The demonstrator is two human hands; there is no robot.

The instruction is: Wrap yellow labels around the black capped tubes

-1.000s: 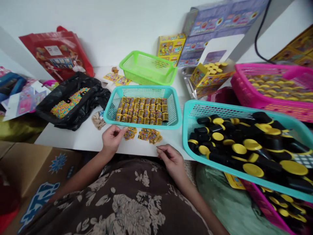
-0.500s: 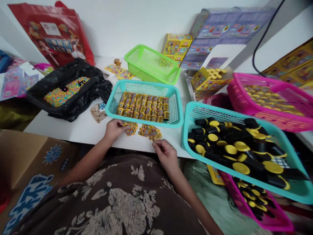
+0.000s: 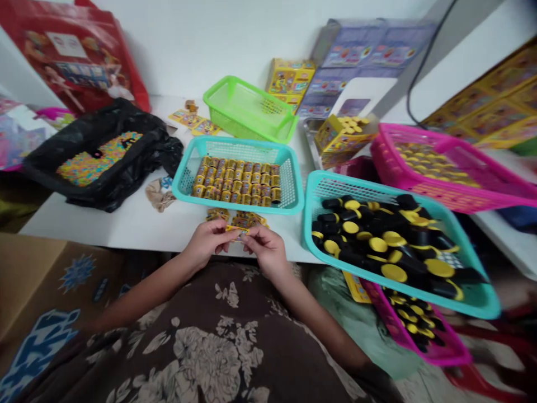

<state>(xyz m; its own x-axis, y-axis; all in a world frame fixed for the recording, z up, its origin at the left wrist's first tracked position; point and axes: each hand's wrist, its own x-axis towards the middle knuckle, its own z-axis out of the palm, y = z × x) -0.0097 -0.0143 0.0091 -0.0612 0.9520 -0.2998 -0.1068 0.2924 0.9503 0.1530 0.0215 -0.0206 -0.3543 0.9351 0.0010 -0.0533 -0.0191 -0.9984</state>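
Note:
A small yellow printed label [image 3: 237, 229] is stretched between my two hands at the table's front edge. My left hand [image 3: 205, 242] pinches its left end, while the fingers of my right hand [image 3: 268, 250] are closed on its right end. Just behind my fingers lie two loose piles of similar labels, a left pile [image 3: 217, 214] and a right pile [image 3: 248, 218]. Beyond them stands a teal basket [image 3: 295, 182], in which rows of short cylinders [image 3: 237, 183] with yellow printed wraps lie side by side.
To the right, another teal basket [image 3: 309, 210] holds black tubes with yellow caps. Pink baskets sit behind it [image 3: 440, 187] and below it [image 3: 459, 352]. A green basket [image 3: 235, 92] stands at the back. Black plastic [image 3: 161, 140] lines a bin of colourful pellets at left.
My hands have come together from either side of the label piles, and one label is now held between them. The view has shifted slightly to the right.

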